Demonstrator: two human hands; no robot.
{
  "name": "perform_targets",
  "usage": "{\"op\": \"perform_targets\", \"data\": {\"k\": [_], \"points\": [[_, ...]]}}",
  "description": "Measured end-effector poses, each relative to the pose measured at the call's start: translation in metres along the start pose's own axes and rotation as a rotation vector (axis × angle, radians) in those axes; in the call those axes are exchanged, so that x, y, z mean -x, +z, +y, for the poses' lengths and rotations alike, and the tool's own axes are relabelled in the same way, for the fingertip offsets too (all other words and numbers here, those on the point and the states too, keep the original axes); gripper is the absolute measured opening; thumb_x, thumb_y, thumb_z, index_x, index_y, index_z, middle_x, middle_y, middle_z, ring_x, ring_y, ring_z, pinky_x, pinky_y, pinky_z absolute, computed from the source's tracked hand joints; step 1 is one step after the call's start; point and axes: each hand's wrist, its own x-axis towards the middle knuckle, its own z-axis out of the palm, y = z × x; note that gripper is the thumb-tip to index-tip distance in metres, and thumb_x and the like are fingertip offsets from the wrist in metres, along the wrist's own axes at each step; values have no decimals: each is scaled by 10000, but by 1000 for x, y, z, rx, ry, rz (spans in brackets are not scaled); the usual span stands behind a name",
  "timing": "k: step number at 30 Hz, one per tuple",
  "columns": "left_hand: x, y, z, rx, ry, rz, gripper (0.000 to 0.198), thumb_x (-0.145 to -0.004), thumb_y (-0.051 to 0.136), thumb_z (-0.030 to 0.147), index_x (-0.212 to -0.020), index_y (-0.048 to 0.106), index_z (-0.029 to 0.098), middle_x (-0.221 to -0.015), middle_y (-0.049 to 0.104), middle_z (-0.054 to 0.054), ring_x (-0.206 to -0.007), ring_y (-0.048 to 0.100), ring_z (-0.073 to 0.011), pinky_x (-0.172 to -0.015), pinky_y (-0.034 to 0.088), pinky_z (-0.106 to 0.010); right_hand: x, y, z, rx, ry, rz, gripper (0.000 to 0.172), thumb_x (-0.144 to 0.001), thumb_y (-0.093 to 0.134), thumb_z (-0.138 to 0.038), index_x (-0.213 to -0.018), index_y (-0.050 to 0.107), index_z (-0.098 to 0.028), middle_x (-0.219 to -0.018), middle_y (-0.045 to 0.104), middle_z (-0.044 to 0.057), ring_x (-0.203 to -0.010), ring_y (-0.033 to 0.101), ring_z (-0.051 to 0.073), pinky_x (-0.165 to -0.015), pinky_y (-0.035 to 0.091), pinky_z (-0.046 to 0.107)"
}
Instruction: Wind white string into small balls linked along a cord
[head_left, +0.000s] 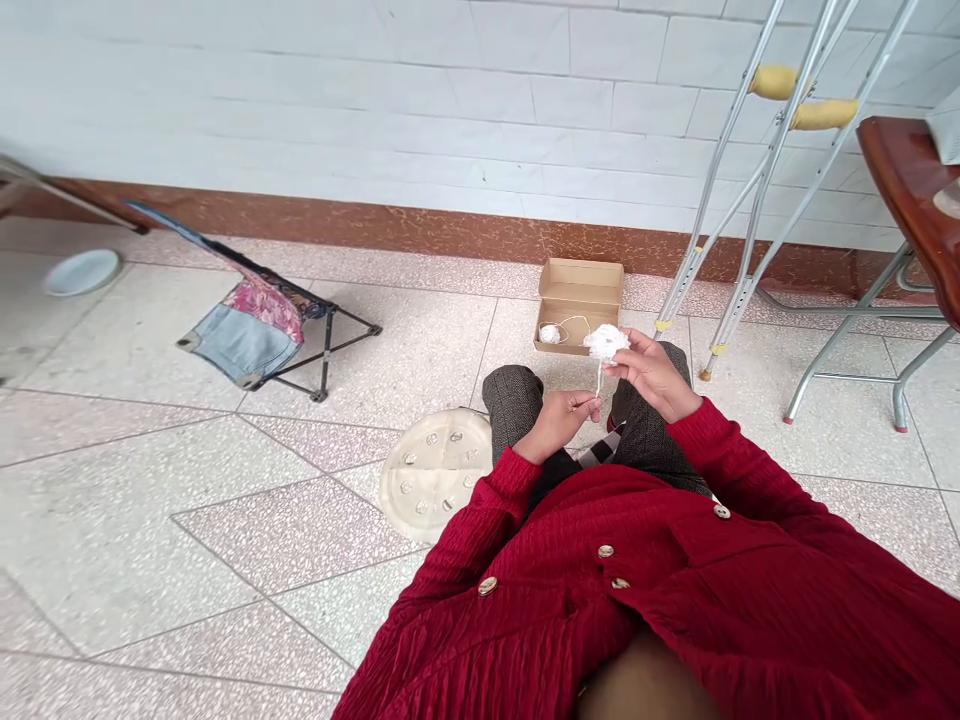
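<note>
A white crocheted piece shaped like a flower is pinched between the thumb and fingers of my right hand, above my knees. From its underside a pale strand runs down to my left hand, whose thumb and fingertips are closed on it. Whether the strand is loose yarn or a stiffer stem, I cannot tell. Just beyond my hands an open cardboard box rests on the floor. Inside the box lies a small ball of white yarn with a loose length curling away from it.
Crutches lean on the tiled wall at the right, beside a brown chair with metal legs. To the left are a folding stool and a pale round dish. A round, holed cream disc is by my left leg.
</note>
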Motion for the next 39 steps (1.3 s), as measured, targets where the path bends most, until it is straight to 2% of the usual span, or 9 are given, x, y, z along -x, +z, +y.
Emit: {"op": "perform_targets", "data": {"k": [4, 7, 13, 17, 24, 27, 31, 35, 39], "points": [[4, -7, 9, -156, 62, 14, 393, -967, 514, 399, -701, 692, 169, -717, 678, -21, -719, 586, -152, -768, 436, -265, -18, -13, 25, 473, -213, 143, 386, -589, 780, -237, -955, 662, -207, -979, 649, 19, -763, 610, 158, -667, 555, 310], [4, -21, 9, -200, 99, 85, 291, -948, 557, 325, -770, 734, 179, -745, 706, -29, -753, 612, -165, -830, 448, -283, -10, -19, 45, 661, -191, 64, 380, -542, 752, -161, -920, 727, -190, -989, 652, 37, -786, 605, 166, -702, 547, 319], [-2, -38, -2, -94, 53, 142, 293, -930, 581, 365, -789, 745, 166, -782, 719, -26, -751, 620, -157, -726, 449, -250, 29, -14, 51, 174, 273, -235, 513, -525, 831, -164, -1030, 740, -171, -819, 692, 9, -686, 622, 151, -558, 562, 278], [-7, -27, -9, 51, 6, 117, 413, -934, 528, 454, -724, 704, 144, -691, 667, -6, -686, 581, -147, -678, 445, -242, 41, -8, 28, -23, 323, -324, 514, -539, 882, -171, -1028, 723, -183, -880, 724, 15, -718, 655, 145, -574, 582, 255], [2, -5, -3, 0, 3, 23, 436, -970, 495, 414, -675, 675, 148, -697, 668, -12, -681, 570, -139, -709, 435, -252, 15, -6, 4, 9, 73, -32, 413, -588, 874, -289, -918, 642, -200, -777, 683, -18, -608, 622, 121, -558, 560, 255], [5, -1, 4, -114, 63, 3, 392, -970, 523, 354, -659, 663, 162, -688, 656, -11, -702, 585, -149, -761, 450, -268, -4, -12, 17, 247, -44, 101, 401, -595, 817, -303, -910, 588, -209, -718, 639, -42, -551, 571, 119, -505, 510, 254], [4, -4, 7, -261, 109, 10, 277, -937, 588, 267, -696, 703, 192, -680, 684, -4, -699, 610, -160, -994, 450, -348, -16, -26, 45, 630, -169, 197, 369, -563, 730, -222, -911, 612, -195, -863, 647, -12, -591, 539, 100, -523, 467, 236], [-1, -25, 5, -292, 98, 100, 188, -929, 600, 250, -837, 761, 218, -780, 746, -20, -741, 643, -172, -1102, 396, -390, -2, -33, 66, 524, 64, -52, 398, -545, 718, -182, -929, 617, -187, -828, 631, -29, -553, 541, 92, -483, 461, 225], [-7, -40, 1, -281, 111, 122, 237, -932, 572, 249, -773, 741, 198, -728, 715, -1, -703, 608, -151, -1079, 405, -384, 22, -26, 66, 221, 268, -318, 455, -550, 804, -186, -976, 643, -175, -800, 637, -34, -612, 604, 112, -503, 532, 229]]}}
